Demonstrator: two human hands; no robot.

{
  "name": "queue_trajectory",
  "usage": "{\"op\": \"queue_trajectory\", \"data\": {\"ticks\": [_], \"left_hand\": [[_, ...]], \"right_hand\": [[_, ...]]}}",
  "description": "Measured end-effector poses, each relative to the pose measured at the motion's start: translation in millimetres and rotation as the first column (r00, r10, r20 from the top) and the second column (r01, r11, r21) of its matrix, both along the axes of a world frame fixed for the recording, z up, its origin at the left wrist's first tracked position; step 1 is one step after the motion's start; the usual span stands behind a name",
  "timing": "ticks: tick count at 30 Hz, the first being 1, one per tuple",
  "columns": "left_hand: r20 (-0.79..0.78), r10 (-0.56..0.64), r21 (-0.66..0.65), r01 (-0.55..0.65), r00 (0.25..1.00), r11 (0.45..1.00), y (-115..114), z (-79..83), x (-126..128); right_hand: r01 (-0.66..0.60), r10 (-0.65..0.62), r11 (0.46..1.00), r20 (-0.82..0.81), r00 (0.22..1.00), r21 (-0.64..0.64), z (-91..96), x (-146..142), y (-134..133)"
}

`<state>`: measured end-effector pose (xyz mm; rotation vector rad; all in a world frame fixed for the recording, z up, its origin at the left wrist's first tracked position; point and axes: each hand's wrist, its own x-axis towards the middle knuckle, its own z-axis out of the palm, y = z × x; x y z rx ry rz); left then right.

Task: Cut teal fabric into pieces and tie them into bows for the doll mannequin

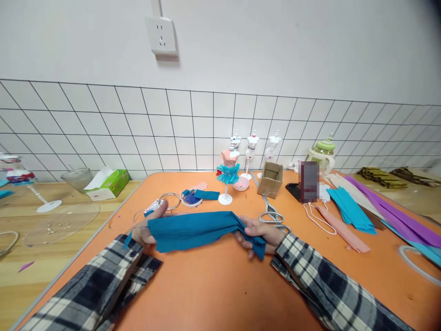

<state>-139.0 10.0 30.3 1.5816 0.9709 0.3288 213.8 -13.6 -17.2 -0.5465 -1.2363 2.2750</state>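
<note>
A strip of teal crepe paper (196,230) is stretched between both my hands above the orange table (220,285). My left hand (148,227) pinches its left end, thumb on top. My right hand (258,234) is closed round the bunched right end, and a short tail hangs below the fingers. Both sleeves are plaid. Scissors (272,216) lie just behind my right hand. A small mannequin (227,172) in a teal paper skirt stands behind the strip.
Three more white mannequins (253,147), a pink dish (241,184) and a cardboard box (271,178) stand at the back. Teal, pink and purple paper strips (372,207) lie at the right. Tape rolls (170,200) and scraps sit at the left; a tissue box (108,184) is on the wooden table.
</note>
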Motion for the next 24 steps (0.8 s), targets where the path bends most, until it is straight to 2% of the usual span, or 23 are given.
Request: {"op": "queue_trajectory", "data": {"ticks": [2,4,7,9,11,13,14,15,16,17,18,19,20,22,24], "left_hand": [[0.064,-0.038,-0.053,0.042,0.997,0.998,2.3,3.8,-18.6],[0.053,-0.149,-0.162,0.156,0.987,0.974,8.0,2.2,-27.8],[-0.039,-0.167,-0.238,0.153,0.985,0.959,19.3,-5.0,-31.5],[-0.120,-0.134,-0.191,0.109,0.984,0.976,25.6,-4.8,-31.0],[-0.273,-0.081,-0.070,0.064,0.959,0.995,27.7,4.4,-26.5],[-0.507,0.028,0.139,0.049,0.861,0.989,22.3,21.9,-14.5],[-0.587,0.127,0.271,0.046,0.800,0.961,16.0,32.3,-4.9],[-0.606,0.294,0.455,0.019,0.739,0.890,7.3,42.5,6.9],[-0.613,0.394,0.574,0.045,0.685,0.817,-3.2,51.8,20.4],[-0.588,0.451,0.663,0.080,0.672,0.744,-14.6,59.4,34.8],[-0.543,0.462,0.722,0.108,0.702,0.684,-25.8,64.7,49.2],[-0.510,0.410,0.738,0.140,0.756,0.660,-35.7,67.4,62.5],[-0.501,0.322,0.717,0.177,0.803,0.674,-43.1,67.4,73.7],[-0.518,0.153,0.600,0.231,0.841,0.766,-48.3,60.5,88.3],[-0.527,-0.111,0.358,0.339,0.842,0.870,-41.4,48.1,92.1]], "right_hand": [[-0.007,0.007,1.000,0.072,0.997,-0.001,3.3,3.2,-1.0],[0.003,-0.006,1.000,0.116,0.993,0.023,6.2,6.3,-0.9],[0.012,-0.049,0.981,0.189,0.981,0.194,8.5,10.5,2.1],[0.047,-0.152,0.942,0.298,0.942,0.332,7.8,12.3,6.1],[0.119,-0.294,0.901,0.385,0.875,0.417,5.4,12.8,10.5],[0.194,-0.382,0.880,0.403,0.831,0.434,2.6,11.8,13.4],[0.218,-0.396,0.879,0.394,0.830,0.425,1.8,10.9,13.8],[0.233,-0.396,0.882,0.375,0.838,0.410,1.6,9.9,13.5],[0.242,-0.389,0.887,0.352,0.851,0.393,2.0,9.0,12.5],[0.245,-0.376,0.893,0.328,0.867,0.377,2.9,8.3,11.0],[0.242,-0.360,0.899,0.305,0.882,0.364,4.1,7.8,9.2],[0.229,-0.338,0.907,0.286,0.897,0.354,5.3,7.5,7.3],[0.215,-0.317,0.913,0.270,0.909,0.348,6.2,7.3,5.6],[0.207,-0.302,0.914,0.242,0.922,0.349,6.5,6.8,3.7],[0.229,-0.335,0.894,0.235,0.913,0.386,5.3,6.1,4.3]]}}
